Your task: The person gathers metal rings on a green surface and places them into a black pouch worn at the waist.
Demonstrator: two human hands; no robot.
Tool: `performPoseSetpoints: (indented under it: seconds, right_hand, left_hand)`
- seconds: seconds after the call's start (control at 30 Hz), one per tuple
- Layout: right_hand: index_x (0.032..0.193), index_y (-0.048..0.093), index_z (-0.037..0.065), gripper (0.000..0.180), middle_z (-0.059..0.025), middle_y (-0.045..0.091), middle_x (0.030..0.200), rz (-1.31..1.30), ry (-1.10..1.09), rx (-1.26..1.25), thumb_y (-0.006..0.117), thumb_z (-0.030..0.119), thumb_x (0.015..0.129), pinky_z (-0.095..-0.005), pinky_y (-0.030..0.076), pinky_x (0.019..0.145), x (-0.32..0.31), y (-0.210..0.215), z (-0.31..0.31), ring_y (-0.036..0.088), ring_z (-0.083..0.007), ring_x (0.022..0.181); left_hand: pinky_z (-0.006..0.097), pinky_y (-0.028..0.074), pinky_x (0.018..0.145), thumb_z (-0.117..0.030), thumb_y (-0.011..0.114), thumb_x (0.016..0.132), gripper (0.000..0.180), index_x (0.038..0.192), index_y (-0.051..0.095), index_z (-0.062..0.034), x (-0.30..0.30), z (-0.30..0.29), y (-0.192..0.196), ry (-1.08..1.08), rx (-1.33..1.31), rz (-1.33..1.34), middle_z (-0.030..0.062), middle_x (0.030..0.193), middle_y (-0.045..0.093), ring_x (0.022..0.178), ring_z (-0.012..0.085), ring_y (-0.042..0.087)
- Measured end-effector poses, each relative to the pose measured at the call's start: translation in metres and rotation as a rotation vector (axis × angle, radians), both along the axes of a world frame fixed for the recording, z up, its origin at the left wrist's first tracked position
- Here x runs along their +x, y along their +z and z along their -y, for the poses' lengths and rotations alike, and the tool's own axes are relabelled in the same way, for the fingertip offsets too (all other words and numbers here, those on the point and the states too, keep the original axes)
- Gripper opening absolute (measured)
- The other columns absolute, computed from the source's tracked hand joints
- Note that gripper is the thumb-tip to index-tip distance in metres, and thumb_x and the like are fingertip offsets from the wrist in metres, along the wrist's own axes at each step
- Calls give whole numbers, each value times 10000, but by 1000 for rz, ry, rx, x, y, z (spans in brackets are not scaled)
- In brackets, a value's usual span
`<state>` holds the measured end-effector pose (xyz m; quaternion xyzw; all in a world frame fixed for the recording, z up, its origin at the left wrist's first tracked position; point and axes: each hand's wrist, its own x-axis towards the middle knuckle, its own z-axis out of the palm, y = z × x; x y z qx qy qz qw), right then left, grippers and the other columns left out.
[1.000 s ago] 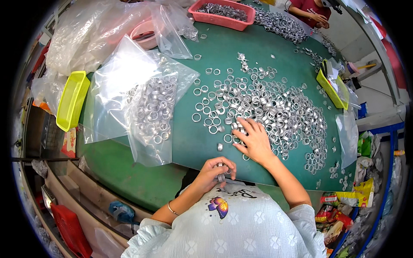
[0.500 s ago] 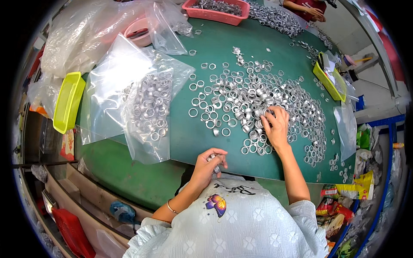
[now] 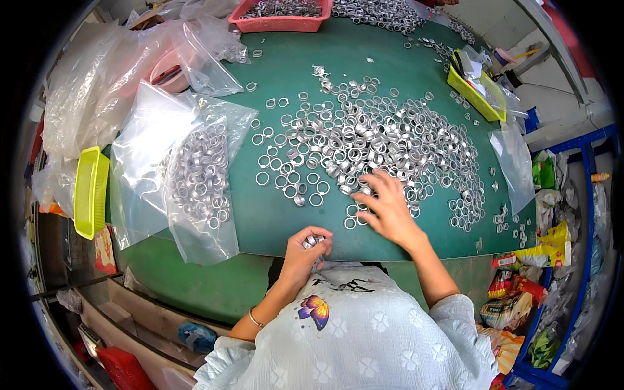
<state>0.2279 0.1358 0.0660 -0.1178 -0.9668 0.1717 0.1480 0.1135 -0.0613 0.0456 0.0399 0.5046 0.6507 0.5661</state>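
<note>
Holding few rings, left hand; right hand on ring pile.

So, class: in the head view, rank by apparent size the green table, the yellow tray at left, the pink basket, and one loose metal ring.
1. green table
2. pink basket and yellow tray: look alike; fisheye bending makes ranking unsure
3. metal ring

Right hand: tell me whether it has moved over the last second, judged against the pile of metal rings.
Yes. The right hand went out into the ring pile, then drew back toward the table's near edge, its fingers now on the pile's near fringe.
</note>
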Motion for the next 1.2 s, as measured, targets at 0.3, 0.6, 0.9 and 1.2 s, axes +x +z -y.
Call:
performPoseSetpoints:
  seconds: [0.3, 0.6, 0.9, 1.2]
  right_hand:
    - [970, 612, 116, 232, -78, 526, 1086, -156, -162, 130, 676, 126, 747, -458, 332, 947, 5, -18, -48, 477, -294, 1086]
    - [1087, 607, 38, 343, -140, 538, 1175, -368, -464, -86, 658, 223, 803, -394, 375, 947, 8, -23, -111, 489, -312, 1109]
    - [1140, 564, 39, 629, -165, 454, 1293, -70, -274, 78, 628, 538, 763, -547, 310, 970, -51, -22, -65, 316, -449, 1263]
    - [1138, 538, 91, 459, -86, 466, 1265, -31, 37, -16, 699, 276, 750, -486, 327, 968, 1, -17, -12, 353, -329, 1269]
  left_hand:
    - [213, 313, 381, -64, 620, 859, 135, 970, 602, 11, 1, -1, 7, -73, -49, -5, 21, 702, 513, 574, 84, 479]
    - [205, 336, 378, -51, 595, 865, 253, 1110, 590, 9, 5, -8, 5, -190, 4, -67, 51, 786, 562, 605, 92, 510]
    - [201, 402, 392, -38, 535, 882, 387, 1263, 490, 12, 10, -25, -4, -328, 7, -93, 108, 1184, 597, 696, 99, 587]
    - [204, 405, 399, -40, 537, 889, 453, 1317, 413, 40, 6, -40, -1, -10, 2, -136, 151, 1302, 510, 751, 140, 629]
